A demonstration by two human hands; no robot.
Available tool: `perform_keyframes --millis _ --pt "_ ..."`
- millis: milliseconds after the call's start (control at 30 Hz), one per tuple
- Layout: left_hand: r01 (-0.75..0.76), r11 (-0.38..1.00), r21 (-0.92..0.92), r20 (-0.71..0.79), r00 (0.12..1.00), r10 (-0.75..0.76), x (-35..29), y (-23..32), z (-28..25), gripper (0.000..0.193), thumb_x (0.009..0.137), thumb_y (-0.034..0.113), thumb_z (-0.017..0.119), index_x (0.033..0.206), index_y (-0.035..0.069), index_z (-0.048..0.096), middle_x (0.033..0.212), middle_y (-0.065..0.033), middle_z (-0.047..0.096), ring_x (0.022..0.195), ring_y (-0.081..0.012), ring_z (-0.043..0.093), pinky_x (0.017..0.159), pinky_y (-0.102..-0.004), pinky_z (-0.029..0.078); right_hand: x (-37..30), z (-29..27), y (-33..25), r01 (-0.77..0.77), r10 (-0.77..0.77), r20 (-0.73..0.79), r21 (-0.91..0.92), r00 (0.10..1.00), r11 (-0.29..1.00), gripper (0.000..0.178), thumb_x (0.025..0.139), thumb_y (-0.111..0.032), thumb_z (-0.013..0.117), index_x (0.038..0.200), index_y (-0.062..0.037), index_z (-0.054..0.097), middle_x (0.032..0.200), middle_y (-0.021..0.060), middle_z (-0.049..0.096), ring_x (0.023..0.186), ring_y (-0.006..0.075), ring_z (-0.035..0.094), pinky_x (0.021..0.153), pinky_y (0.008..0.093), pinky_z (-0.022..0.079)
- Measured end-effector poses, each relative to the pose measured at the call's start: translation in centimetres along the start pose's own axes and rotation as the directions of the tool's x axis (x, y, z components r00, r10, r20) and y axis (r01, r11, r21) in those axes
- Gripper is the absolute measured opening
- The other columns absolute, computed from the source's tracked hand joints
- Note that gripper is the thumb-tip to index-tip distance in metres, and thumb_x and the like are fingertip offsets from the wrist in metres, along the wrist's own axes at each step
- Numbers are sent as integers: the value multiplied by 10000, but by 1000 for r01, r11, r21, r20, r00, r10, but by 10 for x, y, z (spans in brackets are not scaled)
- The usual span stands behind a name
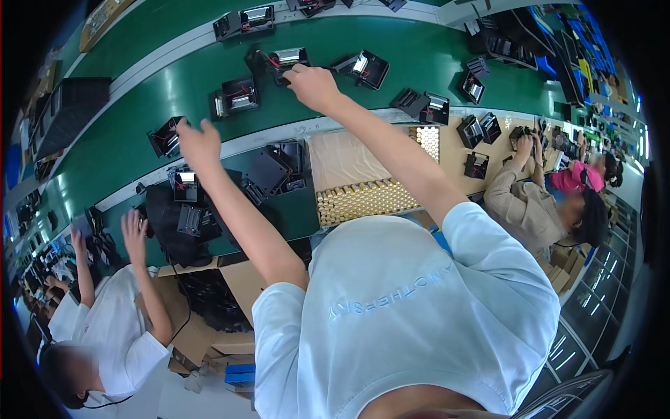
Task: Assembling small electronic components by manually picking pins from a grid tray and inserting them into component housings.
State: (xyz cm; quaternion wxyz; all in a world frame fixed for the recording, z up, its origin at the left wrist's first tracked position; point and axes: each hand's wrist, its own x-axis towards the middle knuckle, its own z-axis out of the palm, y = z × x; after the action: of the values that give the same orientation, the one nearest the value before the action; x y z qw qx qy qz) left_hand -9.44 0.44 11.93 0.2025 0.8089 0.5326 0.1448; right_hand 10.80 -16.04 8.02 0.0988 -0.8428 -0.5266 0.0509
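Note:
My right hand (312,86) reaches far over the green conveyor belt. Its fingers curl onto the near edge of an opened black plastic case (292,56) with a silver cylinder and red wires inside. Further left, my left hand (200,145) has thumb and fingers apart. Its fingertips are beside another opened black case (166,137), and whether they touch it is hard to see. Between the two hands lies a third black case (239,95) with a silver cylinder and red wires.
More opened cases (368,68) lie along the belt. In front of me a tray of gold-topped cylindrical cells (366,201) stands on the bench beside black case parts (269,171). A co-worker (118,328) is at left, another (534,202) at right. A black crate (70,115) stands beyond the belt.

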Motion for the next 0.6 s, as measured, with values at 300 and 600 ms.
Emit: perform_keyframes --millis 300,600 --pt "95 926 -365 -206 962 -180 -57 61 -127 288 909 193 577 1141 25 598 962 -131 673 827 -215 625 769 -308 499 -57 -10 -173 445 -431 -115 174 895 878 81 805 -151 564 795 -112 635 738 71 622 629 253 608 560 384 483" --pt "-549 772 -319 334 697 634 -41 198 39 723 733 210 765 1379 164 442 1287 -134 553 1092 -332 597 872 -418 508 -105 64 -208 416 -334 -276 335 901 846 388 883 -165 544 1228 13 538 1196 142 615 1056 236 556 952 379 440"
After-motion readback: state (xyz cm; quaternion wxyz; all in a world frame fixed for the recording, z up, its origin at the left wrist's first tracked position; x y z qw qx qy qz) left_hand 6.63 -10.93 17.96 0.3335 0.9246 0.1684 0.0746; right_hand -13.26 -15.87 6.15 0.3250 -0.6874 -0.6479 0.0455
